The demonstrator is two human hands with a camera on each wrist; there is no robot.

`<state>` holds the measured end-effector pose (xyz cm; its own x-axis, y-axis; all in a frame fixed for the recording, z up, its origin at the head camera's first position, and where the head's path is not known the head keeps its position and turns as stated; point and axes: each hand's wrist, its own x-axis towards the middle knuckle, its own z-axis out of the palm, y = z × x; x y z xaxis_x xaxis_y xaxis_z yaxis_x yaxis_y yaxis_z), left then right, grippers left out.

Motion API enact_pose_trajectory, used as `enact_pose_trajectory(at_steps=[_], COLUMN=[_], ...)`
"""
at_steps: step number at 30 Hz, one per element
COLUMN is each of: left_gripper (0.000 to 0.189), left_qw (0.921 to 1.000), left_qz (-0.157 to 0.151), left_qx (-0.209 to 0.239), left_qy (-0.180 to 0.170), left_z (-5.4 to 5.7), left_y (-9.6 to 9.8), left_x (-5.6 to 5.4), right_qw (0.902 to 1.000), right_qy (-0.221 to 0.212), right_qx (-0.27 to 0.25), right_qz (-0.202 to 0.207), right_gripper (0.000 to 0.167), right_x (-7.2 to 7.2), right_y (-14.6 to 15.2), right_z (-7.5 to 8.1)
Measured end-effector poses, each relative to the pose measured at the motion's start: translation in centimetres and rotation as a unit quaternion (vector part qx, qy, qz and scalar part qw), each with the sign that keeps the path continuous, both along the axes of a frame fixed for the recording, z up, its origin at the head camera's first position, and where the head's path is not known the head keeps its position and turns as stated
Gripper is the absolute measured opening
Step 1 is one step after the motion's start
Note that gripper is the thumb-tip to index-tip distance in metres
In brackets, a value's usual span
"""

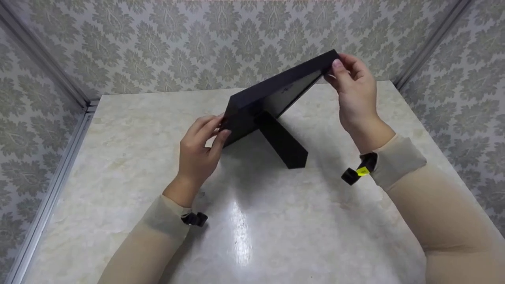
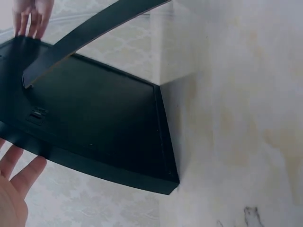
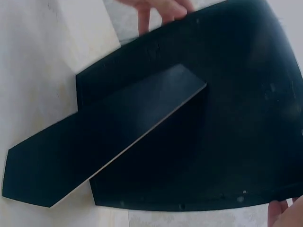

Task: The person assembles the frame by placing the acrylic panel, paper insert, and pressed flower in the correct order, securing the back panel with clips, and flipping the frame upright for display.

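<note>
A black picture frame (image 1: 284, 80) is held tilted over the table, its back turned toward me. From that back a black easel leg (image 1: 282, 140) swings out toward me; the right wrist view shows the leg (image 3: 123, 123) broad and pointed at its end. My left hand (image 1: 201, 146) grips the frame's left side between thumb and fingers. My right hand (image 1: 357, 94) pinches the raised upper right corner. In the left wrist view the frame's lower edge (image 2: 168, 137) is close to the tabletop; whether it touches is unclear. The frame's front is hidden.
The pale marbled table (image 1: 130, 157) reflects a bright streak of light. Patterned wallpaper panels (image 1: 221, 43) rise behind it and on both sides, with a metal rail (image 1: 51, 185) along the left edge. Black straps with small devices sit on both wrists.
</note>
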<state>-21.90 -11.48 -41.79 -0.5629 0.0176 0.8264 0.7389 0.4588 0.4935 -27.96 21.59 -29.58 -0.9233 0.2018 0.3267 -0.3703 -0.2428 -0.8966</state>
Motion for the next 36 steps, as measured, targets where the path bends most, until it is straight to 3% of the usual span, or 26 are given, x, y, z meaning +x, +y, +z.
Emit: enact_pose_trajectory(at_steps=[9,22,31,36], left_gripper=[0.033,0.030,0.026,0.024], left_qw=[0.9955,0.9824,0.9798,0.9786], left_qz=[0.027,0.053,0.061,0.057], left_qx=[-0.050,-0.121,-0.140,-0.149], left_qy=[0.075,0.132,0.129,0.130], left_z=[0.8,1.7,2.3,2.4], left_y=[2.4,6.3,8.4,8.7], left_x=[1.9,5.0,6.2,6.4], right_qw=[0.9957,0.9901,0.9870,0.9865], right_qy=[-0.051,-0.073,-0.100,-0.102], right_qx=[-0.054,-0.032,0.014,0.027], right_qz=[0.055,0.116,0.125,0.125], right_gripper=[0.021,0.033,0.033,0.034], right_x=[-2.7,-4.9,-5.6,-5.7], right_y=[0.2,-0.9,-2.4,-2.8], right_z=[1.2,1.7,1.9,1.9])
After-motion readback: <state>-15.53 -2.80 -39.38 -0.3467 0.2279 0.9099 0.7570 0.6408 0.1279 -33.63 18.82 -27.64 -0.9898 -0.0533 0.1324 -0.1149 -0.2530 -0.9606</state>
